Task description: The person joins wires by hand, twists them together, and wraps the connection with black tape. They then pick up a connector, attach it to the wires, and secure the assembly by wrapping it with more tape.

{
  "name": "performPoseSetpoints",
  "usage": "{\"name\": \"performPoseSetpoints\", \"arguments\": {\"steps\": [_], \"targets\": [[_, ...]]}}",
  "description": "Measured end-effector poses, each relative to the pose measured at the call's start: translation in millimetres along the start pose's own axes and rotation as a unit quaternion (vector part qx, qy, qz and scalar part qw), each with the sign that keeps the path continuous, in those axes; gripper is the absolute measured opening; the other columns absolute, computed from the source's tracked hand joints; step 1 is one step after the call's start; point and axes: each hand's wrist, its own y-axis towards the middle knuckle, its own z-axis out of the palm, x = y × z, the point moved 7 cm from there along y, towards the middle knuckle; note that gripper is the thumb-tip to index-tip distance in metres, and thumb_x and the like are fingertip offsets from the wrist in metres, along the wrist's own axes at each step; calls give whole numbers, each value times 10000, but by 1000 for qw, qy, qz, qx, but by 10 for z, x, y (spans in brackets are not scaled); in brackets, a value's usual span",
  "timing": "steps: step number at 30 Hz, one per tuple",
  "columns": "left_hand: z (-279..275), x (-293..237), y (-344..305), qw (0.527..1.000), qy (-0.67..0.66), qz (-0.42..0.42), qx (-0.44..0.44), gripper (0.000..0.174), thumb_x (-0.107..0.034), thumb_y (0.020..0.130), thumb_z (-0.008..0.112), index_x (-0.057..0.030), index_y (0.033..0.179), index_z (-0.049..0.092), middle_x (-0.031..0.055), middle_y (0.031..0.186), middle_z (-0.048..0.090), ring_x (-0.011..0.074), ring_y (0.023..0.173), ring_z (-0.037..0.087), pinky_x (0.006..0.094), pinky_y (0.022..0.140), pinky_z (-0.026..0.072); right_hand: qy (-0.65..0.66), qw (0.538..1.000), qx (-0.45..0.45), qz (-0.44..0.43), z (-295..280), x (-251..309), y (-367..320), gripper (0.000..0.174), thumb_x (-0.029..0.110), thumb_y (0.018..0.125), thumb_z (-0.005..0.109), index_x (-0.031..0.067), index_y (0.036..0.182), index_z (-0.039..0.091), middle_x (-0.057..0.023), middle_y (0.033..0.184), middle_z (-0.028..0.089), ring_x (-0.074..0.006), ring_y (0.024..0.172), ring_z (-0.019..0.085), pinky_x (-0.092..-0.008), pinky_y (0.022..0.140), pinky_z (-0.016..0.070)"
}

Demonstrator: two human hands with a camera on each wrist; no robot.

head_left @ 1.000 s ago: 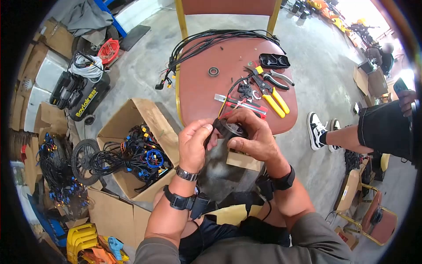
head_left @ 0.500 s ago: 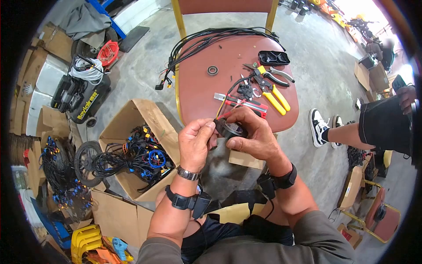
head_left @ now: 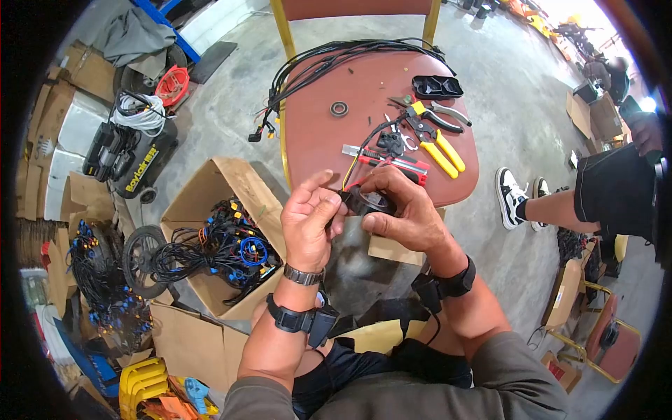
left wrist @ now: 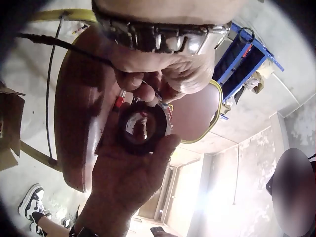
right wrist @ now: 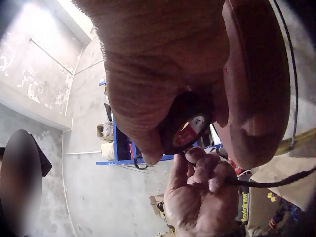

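A roll of black electrical tape (head_left: 371,201) is gripped between the thumb and fingers of my right hand (head_left: 414,218), over the near edge of the chair seat. Its printed core (right wrist: 190,131) shows in the right wrist view. Close beside the roll, my left hand (head_left: 306,224) pinches the end of a thin black cable between thumb and fingers, its index finger raised. Yellow and red wires (head_left: 350,171) run up from that pinch. In the left wrist view the cable (left wrist: 74,47) trails off behind the hand. The pinched spot is mostly hidden by fingertips.
On the red chair seat (head_left: 315,154) lie yellow-handled wire strippers (head_left: 445,155), pliers (head_left: 448,126), a red utility knife (head_left: 409,168), a ring bearing (head_left: 339,108), a black case (head_left: 437,87) and long cables (head_left: 329,56). A cardboard box (head_left: 252,189) of cables stands left; a person's leg (head_left: 553,210) is right.
My left index finger has lifted and its fingers have spread slightly, while the thumb pinch stays at the cable. My right hand keeps the tape roll in nearly the same place.
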Motion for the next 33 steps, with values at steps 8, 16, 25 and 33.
{"name": "performPoseSetpoints", "arguments": {"steps": [8,16,25,33], "targets": [[32,-26,-44,1000,-4,8,0,382,-46,900,675,-6,1265,571,64,766,649,88,519,522,199,462,384,5,1000,0,27,62,4,-3,364,91,795,686,-18,1125,578,-120,1111,571,-198,1042,552,-336,935,442],[83,-89,-85,999,-10,7,49,399,-16,884,685,-3,1266,568,111,751,679,94,515,542,215,473,429,147,987,-2,67,100,-185,10,280,-26,792,628,-2,1052,525,-97,1100,573,-148,982,562,-289,837,471],[27,-66,-51,996,69,3,49,510,29,873,631,-1,1359,481,143,959,694,135,605,605,197,461,456,-9,997,36,69,133,-58,17,328,11,798,713,-15,1116,635,-116,1192,572,-183,1034,613,-348,879,517],[105,-130,-32,991,109,-34,76,648,2,844,690,4,1428,407,118,791,653,102,529,554,193,441,418,-101,994,30,-27,97,-57,3,297,102,795,781,16,1058,671,-144,1188,579,-212,953,633,-339,819,522]]}}
